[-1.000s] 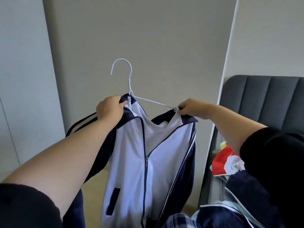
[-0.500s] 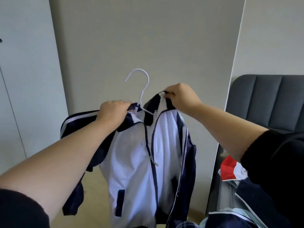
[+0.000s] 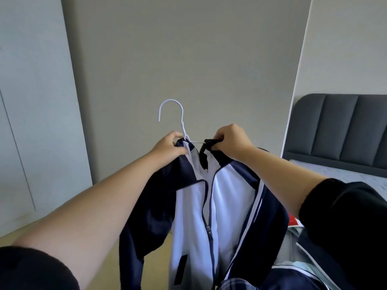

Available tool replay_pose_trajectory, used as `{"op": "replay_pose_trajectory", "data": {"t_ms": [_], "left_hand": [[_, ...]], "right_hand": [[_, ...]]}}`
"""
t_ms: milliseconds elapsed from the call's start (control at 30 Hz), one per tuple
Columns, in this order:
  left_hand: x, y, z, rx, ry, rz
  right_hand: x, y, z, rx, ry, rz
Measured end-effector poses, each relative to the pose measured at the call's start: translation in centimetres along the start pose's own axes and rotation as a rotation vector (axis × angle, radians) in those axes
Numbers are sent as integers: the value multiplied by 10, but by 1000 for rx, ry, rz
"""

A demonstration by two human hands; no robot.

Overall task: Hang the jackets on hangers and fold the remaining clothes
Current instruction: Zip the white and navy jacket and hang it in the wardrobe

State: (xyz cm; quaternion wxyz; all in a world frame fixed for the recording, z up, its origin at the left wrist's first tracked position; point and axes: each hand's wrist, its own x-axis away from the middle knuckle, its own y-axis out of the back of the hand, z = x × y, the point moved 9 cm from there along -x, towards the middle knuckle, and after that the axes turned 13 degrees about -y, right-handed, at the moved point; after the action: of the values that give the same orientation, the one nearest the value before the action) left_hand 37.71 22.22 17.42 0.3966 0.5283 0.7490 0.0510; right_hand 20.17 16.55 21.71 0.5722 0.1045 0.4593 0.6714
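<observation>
You hold the navy-and-white zip jacket up in front of the wall, its collar on a white wire hanger whose hook stands above your hands. Your left hand has its fingers curled tight on the left collar, right at the base of the hook. Your right hand pinches the dark right collar edge between thumb and curled fingers, touching the hanger's wire arm, which runs across from one hand to the other. The zip puller hangs midway down the front. On the bed, under your right arm, lie a red garment and a navy garment with white piping
</observation>
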Motion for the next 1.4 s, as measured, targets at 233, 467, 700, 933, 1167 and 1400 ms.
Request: {"op": "replay_pose_trajectory", "data": {"t_ms": [233, 467, 700, 933, 1167, 1400], "left_hand": [[2, -20, -10, 80, 14, 243], [0, -22, -9, -33, -18, 266], [2, -20, -9, 7, -14, 256], [0, -33, -20, 33, -28, 254], [-4, -43, -15, 16, -4, 147], [-6, -32, 4, 17, 63, -50]], "right_hand": [[7, -13, 1, -56, -19, 208], [12, -17, -3, -223, -63, 165], [11, -23, 4, -215, -26, 164], [9, -22, -1, -219, -14, 171], [1, -22, -20, -130, 9, 154], [-5, -9, -123, 356, -295, -92]]}}
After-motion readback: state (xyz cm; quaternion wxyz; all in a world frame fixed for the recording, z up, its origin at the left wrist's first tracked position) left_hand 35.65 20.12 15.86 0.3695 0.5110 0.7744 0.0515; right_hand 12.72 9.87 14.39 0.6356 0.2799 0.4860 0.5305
